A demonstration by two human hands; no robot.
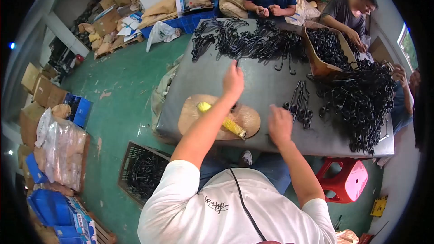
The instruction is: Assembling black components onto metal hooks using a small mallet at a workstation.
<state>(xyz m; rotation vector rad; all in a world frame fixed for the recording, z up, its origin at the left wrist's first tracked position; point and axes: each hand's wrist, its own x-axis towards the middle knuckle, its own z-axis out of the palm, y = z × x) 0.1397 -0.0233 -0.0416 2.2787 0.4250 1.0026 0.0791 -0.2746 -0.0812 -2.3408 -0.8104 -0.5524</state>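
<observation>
Left hand (233,81) is reaching up-table toward the heap of black hooked parts (246,40); fingers curled, grasp cannot be told. Right hand (280,124) is hovering loosely closed beside the sorted row (300,104). Step judged: fetching. Next move needs one part separated.

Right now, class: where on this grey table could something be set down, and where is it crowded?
Bare grey table lies between the far heap of black hooks, the round brown pad and the row of laid-out pieces. The right-side pile is crowded.
</observation>
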